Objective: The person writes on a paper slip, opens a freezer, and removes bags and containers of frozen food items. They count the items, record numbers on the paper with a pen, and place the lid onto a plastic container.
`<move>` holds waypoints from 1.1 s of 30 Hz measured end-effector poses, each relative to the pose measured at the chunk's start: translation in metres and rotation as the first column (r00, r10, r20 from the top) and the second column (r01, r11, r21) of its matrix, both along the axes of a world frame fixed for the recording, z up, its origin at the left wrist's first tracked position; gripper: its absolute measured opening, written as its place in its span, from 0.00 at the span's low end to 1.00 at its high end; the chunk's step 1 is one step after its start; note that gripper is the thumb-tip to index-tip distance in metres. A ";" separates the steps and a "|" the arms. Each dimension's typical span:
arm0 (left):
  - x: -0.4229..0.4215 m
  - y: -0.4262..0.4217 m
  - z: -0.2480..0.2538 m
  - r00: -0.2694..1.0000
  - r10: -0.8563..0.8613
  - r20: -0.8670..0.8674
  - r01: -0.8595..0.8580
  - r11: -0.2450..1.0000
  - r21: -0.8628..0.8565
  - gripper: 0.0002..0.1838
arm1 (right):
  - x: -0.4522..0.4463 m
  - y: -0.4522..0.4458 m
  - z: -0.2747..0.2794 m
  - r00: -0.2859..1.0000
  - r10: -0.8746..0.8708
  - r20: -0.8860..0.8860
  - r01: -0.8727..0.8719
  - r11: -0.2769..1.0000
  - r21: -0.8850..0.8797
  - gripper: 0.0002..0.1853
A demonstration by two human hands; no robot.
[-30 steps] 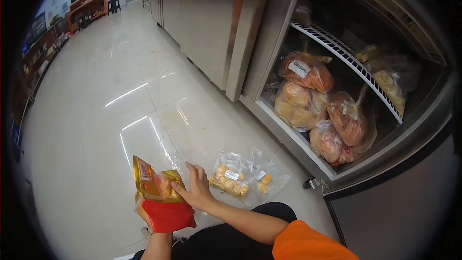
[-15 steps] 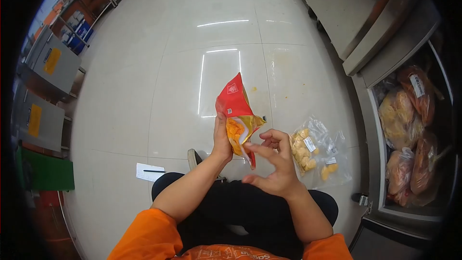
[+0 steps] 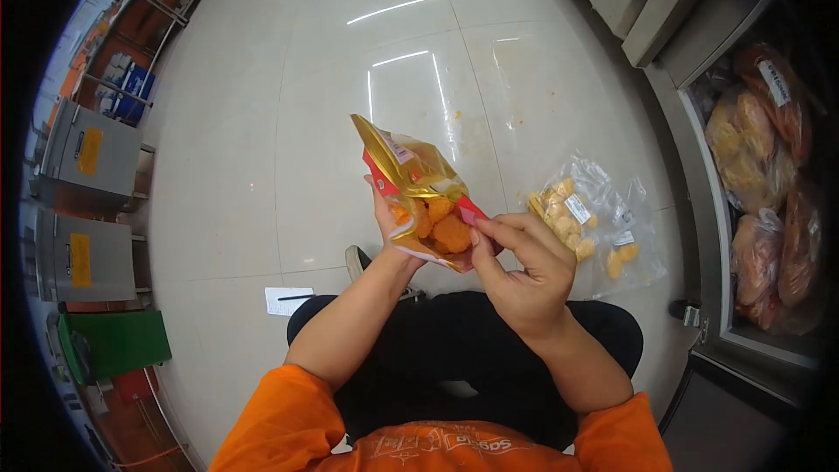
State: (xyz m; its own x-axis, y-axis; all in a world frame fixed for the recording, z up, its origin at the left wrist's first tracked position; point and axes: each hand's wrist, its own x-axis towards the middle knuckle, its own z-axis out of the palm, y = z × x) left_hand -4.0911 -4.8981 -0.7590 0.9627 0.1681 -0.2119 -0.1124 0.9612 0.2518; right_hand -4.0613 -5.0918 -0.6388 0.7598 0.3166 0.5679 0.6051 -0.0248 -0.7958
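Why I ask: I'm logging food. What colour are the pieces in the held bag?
The pieces are orange, best seen in the head view.

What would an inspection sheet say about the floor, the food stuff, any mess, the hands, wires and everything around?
Surface: shiny tiled floor with a few small orange specks.
Job's things: red and gold bag, open, with orange pieces inside.
Clutter: two clear bags of yellowish pieces on the right; paper with a pen on the left.
Hands: left hand holds the bag's side; right hand pinches its edge.
Cables: nothing clearly seen; the far-left edge is too blurred to be sure.
Surroundings: open steel cabinet with bagged food on the right; grey cabinets and a green box on the left.
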 end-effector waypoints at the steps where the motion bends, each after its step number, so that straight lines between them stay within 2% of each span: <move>1: 0.000 -0.001 -0.001 1.000 -0.005 -0.015 0.004 1.000 -0.019 0.42 | 0.001 0.001 0.001 1.000 -0.001 0.028 0.001 1.000 0.007 0.11; 5: 0.000 -0.001 -0.001 0.997 -0.073 -0.032 0.070 0.992 -0.102 0.35 | 0.001 0.001 0.001 0.999 0.041 0.010 -0.041 0.999 0.014 0.12; 8: 0.003 0.004 -0.015 0.992 -0.110 0.061 0.120 0.971 -0.208 0.33 | 0.000 0.001 -0.001 0.998 0.068 0.005 -0.069 0.998 0.017 0.12; 10: 0.002 0.004 -0.018 0.991 -0.114 0.071 0.125 0.973 -0.193 0.33 | 0.000 0.001 0.001 0.996 0.076 0.043 -0.076 0.997 0.009 0.12; 12: 0.002 -0.001 -0.003 0.993 -0.118 0.006 0.118 0.990 -0.078 0.32 | -0.001 0.001 0.000 0.995 0.087 0.047 -0.087 0.996 0.002 0.12; 15: 0.002 0.001 -0.008 0.997 -0.064 -0.042 0.060 0.994 -0.089 0.33 | -0.002 0.000 -0.001 0.995 0.088 0.051 -0.088 0.996 -0.016 0.12; 19: 0.003 0.002 -0.003 0.992 -0.108 0.060 0.112 0.991 -0.072 0.33 | -0.001 -0.001 -0.005 0.993 0.009 0.115 -0.006 1.000 -0.028 0.15; 22: -0.001 0.002 -0.004 0.994 -0.096 0.061 0.100 0.993 -0.070 0.33 | -0.001 -0.001 -0.003 0.988 -0.042 0.149 0.046 0.999 -0.022 0.15; 28: -0.025 0.028 -0.011 0.998 -0.063 0.022 0.062 0.997 0.036 0.31 | -0.003 -0.001 0.007 0.979 0.083 0.187 -0.083 0.997 -0.005 0.16; 31: -0.023 0.061 -0.025 0.980 -0.174 0.095 0.167 0.983 0.076 0.31 | -0.005 -0.001 0.009 0.970 0.138 0.201 -0.137 0.990 -0.020 0.17; 33: -0.012 0.055 -0.001 0.912 -0.275 0.306 0.193 0.943 0.273 0.32 | -0.001 0.003 0.001 0.968 0.143 0.206 -0.137 0.990 -0.044 0.19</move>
